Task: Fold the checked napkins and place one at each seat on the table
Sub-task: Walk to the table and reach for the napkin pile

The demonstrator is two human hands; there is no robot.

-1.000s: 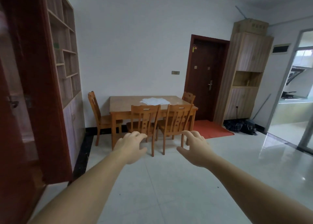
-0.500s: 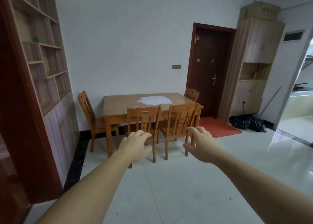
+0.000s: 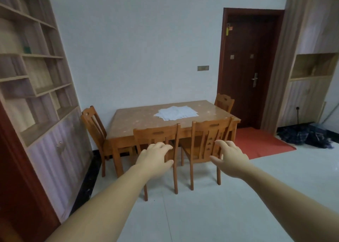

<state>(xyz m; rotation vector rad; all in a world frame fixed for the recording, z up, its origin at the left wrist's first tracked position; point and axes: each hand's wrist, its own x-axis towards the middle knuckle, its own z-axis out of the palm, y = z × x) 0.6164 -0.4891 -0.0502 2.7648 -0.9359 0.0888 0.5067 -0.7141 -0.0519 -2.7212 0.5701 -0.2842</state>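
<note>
A loose pile of pale checked napkins (image 3: pixel 175 112) lies on the wooden dining table (image 3: pixel 135 120), right of its middle. Several wooden chairs stand around it: two on the near side (image 3: pixel 157 135) (image 3: pixel 211 130), one at the left end (image 3: pixel 93 124), one at the far right (image 3: pixel 224 102). My left hand (image 3: pixel 155 158) and my right hand (image 3: pixel 230 157) reach forward in the air, fingers relaxed and loosely bent, holding nothing. Both are well short of the table, in front of the near chairs.
A tall shelf unit (image 3: pixel 36 87) lines the left wall. A dark door (image 3: pixel 247 67) with a red mat (image 3: pixel 260 142) is behind the table on the right, beside a wooden cabinet (image 3: pixel 311 62). Dark checked cloth (image 3: pixel 304 137) lies on the floor there. Pale tiled floor stretches ahead.
The view has moved forward and turned left, so the table and chairs look larger and nearer. Both hands stay outstretched and empty.
</note>
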